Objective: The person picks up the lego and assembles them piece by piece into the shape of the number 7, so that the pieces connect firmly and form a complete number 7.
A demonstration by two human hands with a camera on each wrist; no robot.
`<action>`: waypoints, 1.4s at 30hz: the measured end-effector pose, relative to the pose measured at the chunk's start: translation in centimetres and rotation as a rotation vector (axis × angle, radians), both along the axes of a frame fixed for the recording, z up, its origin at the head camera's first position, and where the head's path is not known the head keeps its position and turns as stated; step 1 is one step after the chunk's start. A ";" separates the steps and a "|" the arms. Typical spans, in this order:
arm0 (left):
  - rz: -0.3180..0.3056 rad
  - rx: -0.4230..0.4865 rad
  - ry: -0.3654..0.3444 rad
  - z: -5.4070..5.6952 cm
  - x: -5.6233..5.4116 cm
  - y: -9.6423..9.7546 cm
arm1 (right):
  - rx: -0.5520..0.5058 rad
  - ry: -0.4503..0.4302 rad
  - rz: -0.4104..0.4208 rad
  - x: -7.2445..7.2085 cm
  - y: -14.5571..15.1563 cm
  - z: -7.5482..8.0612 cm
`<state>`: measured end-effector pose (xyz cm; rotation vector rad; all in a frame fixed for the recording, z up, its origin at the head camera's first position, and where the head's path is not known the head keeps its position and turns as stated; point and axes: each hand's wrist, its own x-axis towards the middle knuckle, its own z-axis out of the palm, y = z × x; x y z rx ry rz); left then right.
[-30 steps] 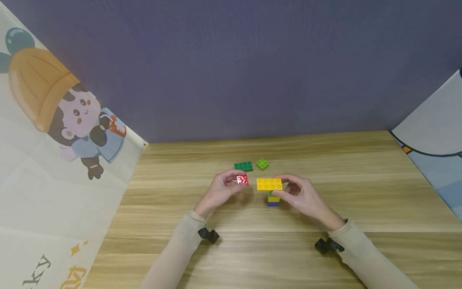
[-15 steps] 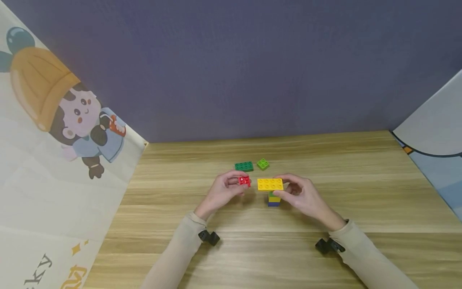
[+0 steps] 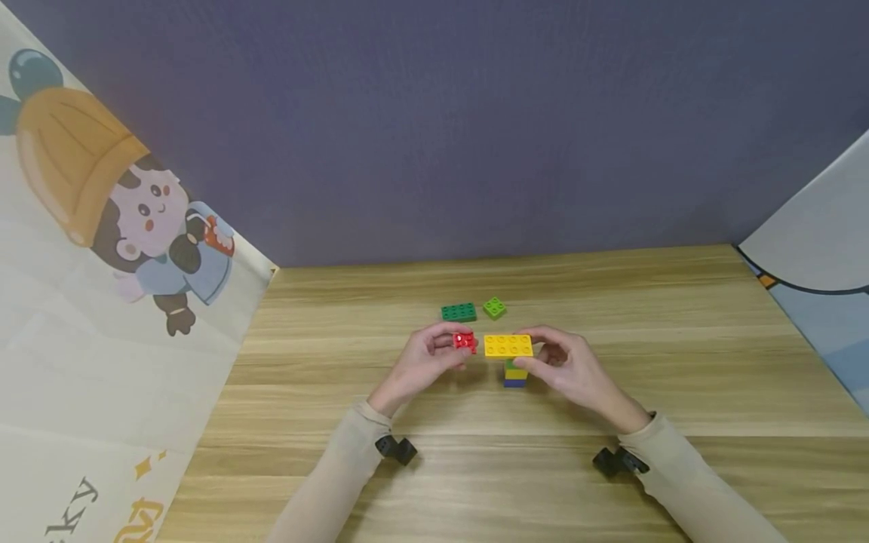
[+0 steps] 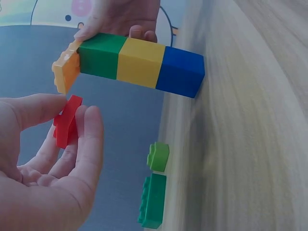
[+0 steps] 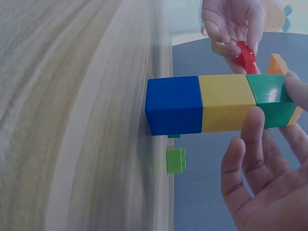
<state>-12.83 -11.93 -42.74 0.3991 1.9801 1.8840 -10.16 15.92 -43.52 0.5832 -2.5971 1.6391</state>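
My left hand point(image 3: 422, 363) pinches a small red building brick point(image 3: 464, 343) between thumb and fingers, just left of a flat yellow eight-stud plate point(image 3: 508, 346). The red brick point(image 4: 69, 121) is tilted in the left wrist view, a short gap from the plate's edge. That plate sits on top of an upright stack with a green brick point(image 4: 101, 55), a yellow brick point(image 4: 140, 63) and a blue brick point(image 4: 180, 72) at the bottom. With thumb and fingers, my right hand point(image 3: 569, 367) grips the plate's right end and the stack's top.
Behind the hands, a dark green eight-stud brick point(image 3: 459, 312) and a lime four-stud brick point(image 3: 495, 308) lie on the wooden table point(image 3: 339, 302). A blue-grey panel point(image 3: 475, 136) stands at the table's back edge, with a printed sheet point(image 3: 61, 339) along the left.
My left hand has shifted slightly right, bringing the red brick closer to the yellow plate and turning it a little. The right hand and the stack hold nearly still.
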 end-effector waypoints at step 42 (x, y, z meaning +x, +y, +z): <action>-0.019 -0.012 0.002 1.1 0.2 1.2 | 0.006 0.010 0.028 -1.1 0.6 -0.1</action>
